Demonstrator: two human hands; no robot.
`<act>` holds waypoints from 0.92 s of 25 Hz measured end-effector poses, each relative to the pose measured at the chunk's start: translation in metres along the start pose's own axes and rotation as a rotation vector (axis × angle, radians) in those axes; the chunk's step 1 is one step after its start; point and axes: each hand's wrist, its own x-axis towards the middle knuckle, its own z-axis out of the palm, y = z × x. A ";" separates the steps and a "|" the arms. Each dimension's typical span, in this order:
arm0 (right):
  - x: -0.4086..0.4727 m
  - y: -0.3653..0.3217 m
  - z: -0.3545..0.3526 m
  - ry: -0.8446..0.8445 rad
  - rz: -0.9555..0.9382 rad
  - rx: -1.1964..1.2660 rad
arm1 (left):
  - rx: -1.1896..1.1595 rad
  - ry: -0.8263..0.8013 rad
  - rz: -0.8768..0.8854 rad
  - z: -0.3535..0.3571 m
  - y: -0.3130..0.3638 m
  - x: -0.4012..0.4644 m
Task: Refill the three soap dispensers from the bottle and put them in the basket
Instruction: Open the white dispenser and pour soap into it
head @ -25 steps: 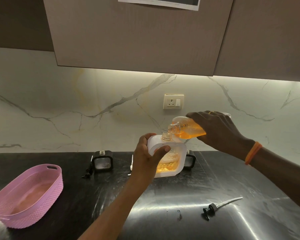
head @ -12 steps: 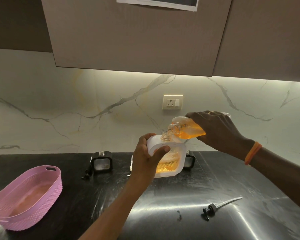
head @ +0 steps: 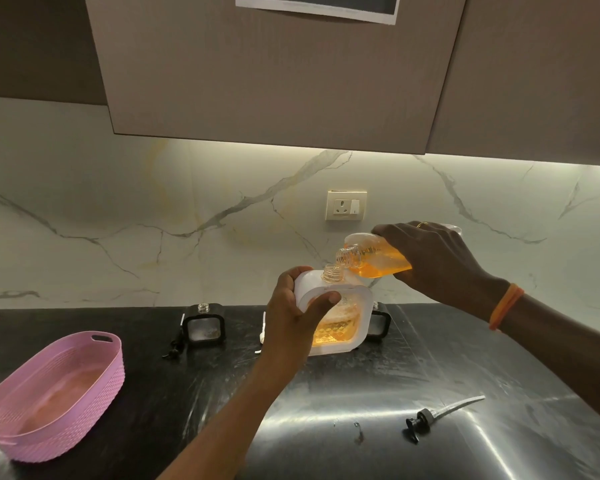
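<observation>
Soap bottle tipped over the white dispenser's open neck, above the counter.

The right hand [head: 433, 263] wraps its fingers round the tilted bottle [head: 376, 258] of orange soap, its mouth just above the neck of the white dispenser [head: 336, 315] — partly filled with orange liquid. The left hand [head: 293, 315] grips that dispenser by its upper left corner, thumb curled over the front. Two black dispensers stand at the back of the dark counter [head: 326, 403]: one [head: 204, 323] to the left, one [head: 379, 322] half hidden behind the white one. The pink basket [head: 54, 393] sits far left — a pump head [head: 430, 419] lies near right.

more orange soap in white dispenser [head: 340, 327]
</observation>
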 end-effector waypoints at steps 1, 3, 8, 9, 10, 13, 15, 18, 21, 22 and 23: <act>0.000 0.000 0.000 -0.002 0.001 0.000 | 0.001 0.002 0.001 0.000 0.000 0.000; 0.000 0.000 0.000 -0.001 0.000 0.001 | 0.001 0.005 0.004 0.000 -0.001 0.000; 0.001 0.000 0.001 -0.001 0.001 0.000 | 0.002 0.005 0.004 -0.002 -0.002 0.001; 0.001 0.000 0.002 0.000 0.002 0.000 | 0.001 0.004 0.005 -0.002 -0.003 0.001; 0.001 -0.001 0.002 0.000 0.001 0.000 | 0.002 0.002 0.005 -0.002 -0.004 0.001; 0.001 -0.001 0.002 -0.003 0.000 -0.003 | 0.006 0.002 -0.001 -0.002 -0.003 0.001; 0.002 -0.001 0.002 -0.001 -0.003 -0.007 | -0.008 -0.001 -0.004 -0.002 -0.002 0.001; 0.003 -0.001 0.002 -0.003 -0.001 -0.002 | -0.003 0.001 0.002 -0.003 -0.003 0.002; 0.004 -0.001 0.002 -0.003 -0.005 -0.002 | -0.001 0.001 0.002 -0.004 -0.003 0.003; 0.004 -0.001 0.002 -0.001 -0.006 -0.003 | 0.001 0.002 0.004 -0.004 -0.003 0.003; 0.005 -0.001 0.002 0.002 -0.006 -0.002 | 0.002 0.002 0.006 -0.004 -0.003 0.003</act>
